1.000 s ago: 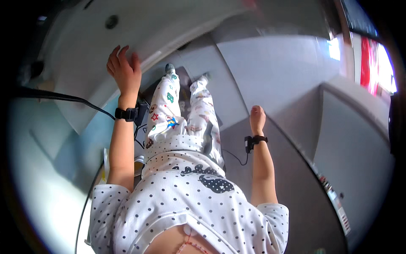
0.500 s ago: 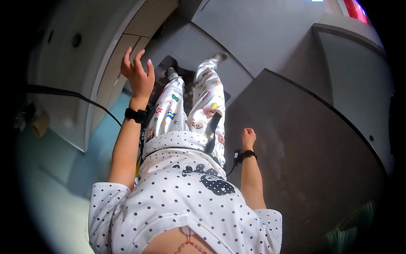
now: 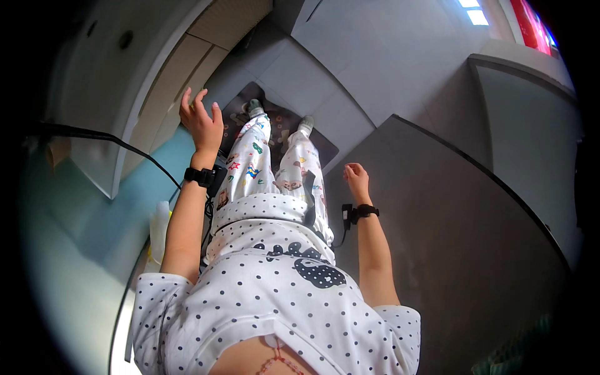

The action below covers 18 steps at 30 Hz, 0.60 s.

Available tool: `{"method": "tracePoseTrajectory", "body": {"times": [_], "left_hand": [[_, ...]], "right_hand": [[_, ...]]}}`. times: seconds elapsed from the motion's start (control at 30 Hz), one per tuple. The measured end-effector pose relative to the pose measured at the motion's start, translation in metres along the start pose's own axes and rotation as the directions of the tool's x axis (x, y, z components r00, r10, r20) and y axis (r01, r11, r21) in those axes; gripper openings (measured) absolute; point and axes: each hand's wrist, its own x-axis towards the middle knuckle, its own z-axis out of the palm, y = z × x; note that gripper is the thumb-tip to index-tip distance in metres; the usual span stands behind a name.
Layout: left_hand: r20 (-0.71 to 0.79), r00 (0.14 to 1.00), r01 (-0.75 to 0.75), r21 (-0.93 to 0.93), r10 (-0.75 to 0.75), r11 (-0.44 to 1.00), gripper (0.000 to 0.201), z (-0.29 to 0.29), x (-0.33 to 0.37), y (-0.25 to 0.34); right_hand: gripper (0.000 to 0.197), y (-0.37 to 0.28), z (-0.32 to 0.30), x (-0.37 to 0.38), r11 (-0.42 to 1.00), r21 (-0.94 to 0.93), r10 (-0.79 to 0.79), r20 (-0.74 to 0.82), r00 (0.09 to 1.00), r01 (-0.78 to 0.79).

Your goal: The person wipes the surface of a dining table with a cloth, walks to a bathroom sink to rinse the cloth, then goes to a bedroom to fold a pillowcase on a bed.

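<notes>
My left hand (image 3: 201,125) is raised in the air with its fingers spread and slightly bent, holding nothing. It is nearest the pale cabinet front on the left. A black wrist strap (image 3: 201,177) with a small box sits on that wrist. Out over the dark grey surface on the right hangs my right hand (image 3: 357,182). Its fingers are loosely curled, with a small gap to the thumb, and nothing shows in them. Another black strap (image 3: 364,214) with a small device and cable goes around the right wrist. Neither hand touches anything.
A white, curved-edged unit (image 3: 134,100) with a dark round hole stands on the left, a black cable (image 3: 119,142) in front of it. My feet are on a dark patterned mat (image 3: 320,142). The large dark grey panel (image 3: 437,231) fills the right side; grey floor tiles (image 3: 369,56) stretch ahead.
My right foot has come back and down beside the left on the mat. My right hand has risen slightly and its fingers have loosened; my left hand is a little lower.
</notes>
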Motion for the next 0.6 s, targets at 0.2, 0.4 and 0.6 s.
{"method": "tracePoseTrajectory", "body": {"times": [0.2, 0.4, 0.6], "left_hand": [[0.033, 0.999, 0.007, -0.046, -0.005, 0.999, 0.036, 0.009, -0.021, 0.010], [0.004, 1.000, -0.021, -0.052, 0.021, 0.998, 0.038, 0.006, -0.043, 0.031], [-0.124, 0.991, -0.048, -0.054, 0.041, 0.997, 0.037, -0.018, -0.074, 0.011]], "right_hand": [[0.018, 0.007, 0.000, -0.005, 0.989, -0.104, 0.117, 0.075, 0.990, -0.109], [0.018, 0.058, -0.010, 0.016, 0.987, -0.118, 0.120, 0.055, 0.991, -0.113], [0.019, 0.093, -0.015, 0.021, 0.987, 0.035, 0.153, 0.032, 0.988, -0.154]]}}
